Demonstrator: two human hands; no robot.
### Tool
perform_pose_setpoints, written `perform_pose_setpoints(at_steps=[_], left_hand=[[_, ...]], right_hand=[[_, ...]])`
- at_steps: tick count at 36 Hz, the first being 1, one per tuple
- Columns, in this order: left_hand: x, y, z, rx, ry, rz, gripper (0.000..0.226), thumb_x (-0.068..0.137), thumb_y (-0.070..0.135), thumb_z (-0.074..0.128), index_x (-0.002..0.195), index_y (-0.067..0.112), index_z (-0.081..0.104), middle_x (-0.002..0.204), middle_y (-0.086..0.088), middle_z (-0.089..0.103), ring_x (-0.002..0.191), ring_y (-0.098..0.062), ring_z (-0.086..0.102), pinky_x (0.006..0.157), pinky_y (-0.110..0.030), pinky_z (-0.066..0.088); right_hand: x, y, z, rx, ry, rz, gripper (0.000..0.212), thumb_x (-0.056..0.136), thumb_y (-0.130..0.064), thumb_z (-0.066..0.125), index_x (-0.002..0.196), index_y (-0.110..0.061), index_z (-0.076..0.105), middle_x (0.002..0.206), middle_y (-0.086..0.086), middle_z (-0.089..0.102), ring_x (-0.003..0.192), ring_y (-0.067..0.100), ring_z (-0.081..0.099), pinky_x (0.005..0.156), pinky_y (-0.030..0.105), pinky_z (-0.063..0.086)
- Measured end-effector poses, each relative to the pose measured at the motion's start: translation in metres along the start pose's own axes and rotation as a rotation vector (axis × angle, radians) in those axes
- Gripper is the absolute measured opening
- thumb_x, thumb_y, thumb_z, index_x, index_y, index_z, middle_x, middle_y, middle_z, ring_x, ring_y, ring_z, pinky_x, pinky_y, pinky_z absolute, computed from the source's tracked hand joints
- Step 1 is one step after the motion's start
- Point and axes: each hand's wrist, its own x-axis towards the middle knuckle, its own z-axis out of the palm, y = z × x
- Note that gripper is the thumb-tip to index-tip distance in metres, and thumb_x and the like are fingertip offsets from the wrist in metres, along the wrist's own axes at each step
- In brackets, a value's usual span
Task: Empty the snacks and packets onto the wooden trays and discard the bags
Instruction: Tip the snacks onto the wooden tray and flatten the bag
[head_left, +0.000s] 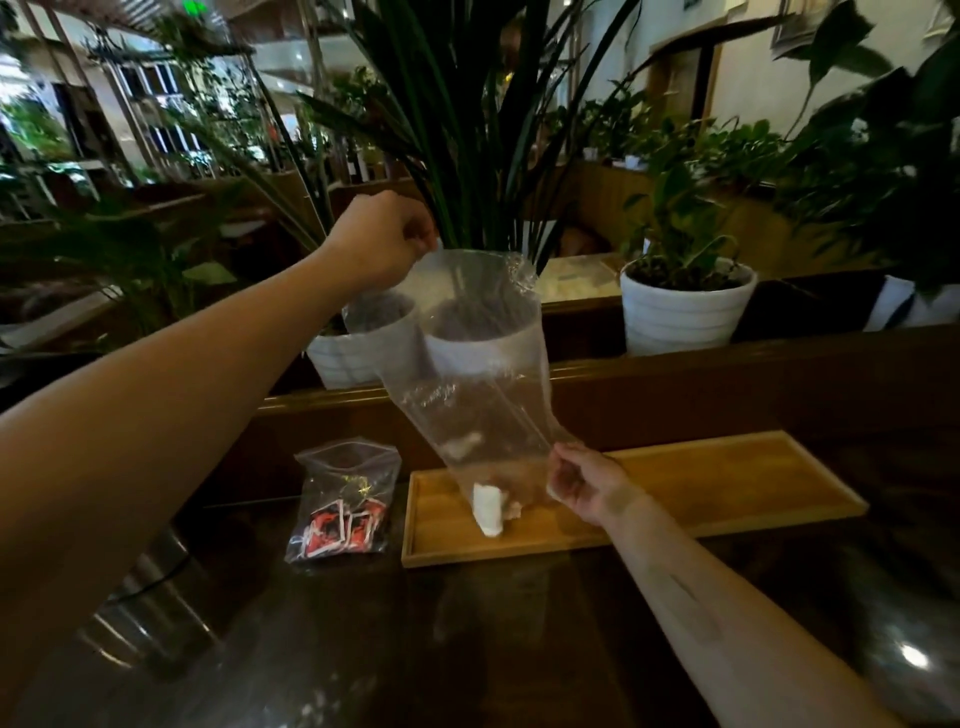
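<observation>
- Clear plastic bag (467, 364) held over wooden tray (727, 483): top pinched by left hand (382, 241), lower edge by right hand (584, 480).
- White packet (488, 506) at bag mouth, on tray.
- Zip bag w/ red packets (343, 506) just left of tray.

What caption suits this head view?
Both hands tip a clear bag over a wooden tray.

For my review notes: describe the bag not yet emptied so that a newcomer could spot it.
Find the long wooden tray on the dark table. The zip bag lies just off its left end, untouched, with red and black packets inside, unlike the clear bag both hands hold.
</observation>
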Motion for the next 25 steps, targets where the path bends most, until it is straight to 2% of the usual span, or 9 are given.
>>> perform_pose_setpoints(at_steps=[6, 9, 12, 15, 19, 25], left_hand=[[0.004, -0.001, -0.002, 0.014, 0.053, 0.022, 0.017, 0.094, 0.007, 0.056, 0.105, 0.011, 0.068, 0.093, 0.002, 0.057, 0.088, -0.014, 0.05, 0.078, -0.028, 0.039], [0.003, -0.001, -0.004, 0.033, 0.06, 0.033, 0.018, 0.095, 0.007, 0.055, 0.107, 0.01, 0.067, 0.097, -0.003, 0.062, 0.089, -0.016, 0.052, 0.078, -0.029, 0.039], [0.003, -0.003, -0.008, 0.034, 0.087, 0.033, 0.019, 0.094, 0.006, 0.054, 0.107, 0.01, 0.067, 0.104, -0.009, 0.067, 0.092, -0.02, 0.055, 0.08, -0.031, 0.04], [0.003, -0.008, -0.016, 0.024, 0.118, 0.023, 0.019, 0.094, 0.006, 0.053, 0.105, 0.011, 0.068, 0.104, -0.01, 0.068, 0.089, -0.017, 0.053, 0.078, -0.031, 0.04], [0.001, -0.016, -0.029, 0.049, 0.167, 0.016, 0.02, 0.093, 0.006, 0.054, 0.106, 0.011, 0.068, 0.107, -0.014, 0.069, 0.097, -0.027, 0.061, 0.078, -0.031, 0.041], [-0.005, -0.026, -0.052, 0.024, 0.211, -0.016, 0.019, 0.094, 0.01, 0.053, 0.105, 0.016, 0.067, 0.097, -0.002, 0.063, 0.088, -0.017, 0.056, 0.074, -0.031, 0.041]], right_hand=[[0.002, 0.001, 0.0, 0.014, -0.026, 0.009, 0.012, 0.082, -0.001, 0.069, 0.094, -0.005, 0.066, 0.062, 0.009, 0.071, 0.055, 0.017, 0.068, 0.055, 0.033, 0.059], [0.003, 0.003, 0.002, -0.041, -0.031, -0.007, 0.013, 0.084, -0.003, 0.069, 0.096, -0.007, 0.067, 0.063, 0.007, 0.072, 0.06, 0.017, 0.068, 0.053, 0.032, 0.058], [0.002, 0.002, 0.007, -0.077, -0.033, -0.017, 0.014, 0.084, -0.004, 0.07, 0.097, -0.008, 0.067, 0.073, 0.007, 0.07, 0.068, 0.018, 0.066, 0.052, 0.032, 0.057], [0.001, 0.0, 0.014, -0.094, -0.045, -0.044, 0.016, 0.083, -0.005, 0.071, 0.099, -0.008, 0.068, 0.074, 0.006, 0.069, 0.067, 0.017, 0.065, 0.052, 0.032, 0.057], [-0.004, -0.005, 0.026, -0.129, -0.049, -0.103, 0.015, 0.082, -0.008, 0.073, 0.097, -0.009, 0.069, 0.069, 0.003, 0.069, 0.062, 0.014, 0.064, 0.053, 0.03, 0.057], [-0.02, -0.013, 0.042, -0.075, -0.041, -0.192, 0.017, 0.08, -0.014, 0.077, 0.095, -0.011, 0.07, 0.078, 0.003, 0.07, 0.073, 0.015, 0.064, 0.058, 0.031, 0.056]])
